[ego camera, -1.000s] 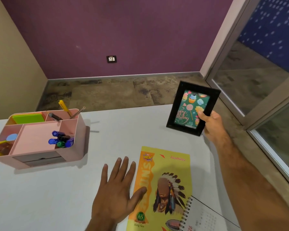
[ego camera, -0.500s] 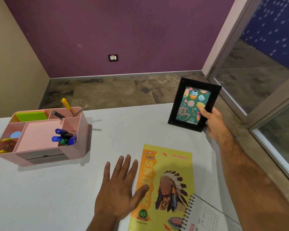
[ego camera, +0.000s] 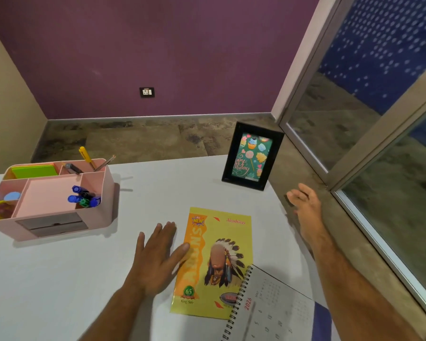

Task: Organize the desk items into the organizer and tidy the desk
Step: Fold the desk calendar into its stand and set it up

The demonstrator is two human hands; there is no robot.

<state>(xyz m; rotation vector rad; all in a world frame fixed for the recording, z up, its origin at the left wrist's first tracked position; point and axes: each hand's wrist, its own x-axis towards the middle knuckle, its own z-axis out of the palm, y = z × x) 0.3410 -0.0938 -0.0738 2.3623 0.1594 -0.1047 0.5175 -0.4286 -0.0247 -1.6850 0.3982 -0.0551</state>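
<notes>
Pink desk organizer (ego camera: 59, 205) stands at middle left of the frame on the white desk (ego camera: 47, 279). Compartments hold green sticky notes (ego camera: 35, 170) at the back, a yellow pen (ego camera: 86, 156) and pencil (ego camera: 106, 162) upright behind, blue markers (ego camera: 84, 195) at the right front; a grey drawer sits in its front face. Black photo frame (ego camera: 252, 156) with a birthday card picture stands upright at the desk's far right corner, centre right of the frame, touched by no hand.

Half a second ago the right hand gripped that frame by its lower right edge; right hand (ego camera: 305, 207) is now off it, just below and right, fingers spread loose and holding nothing. Left hand (ego camera: 155, 257) remains flat on the desk, fingers straight, thumb resting on the yellow notebook (ego camera: 214, 262).

A spiral calendar (ego camera: 268, 311) overlaps the notebook's lower right corner. Behind: purple wall with a socket (ego camera: 147, 92), brown floor, glass door at right
</notes>
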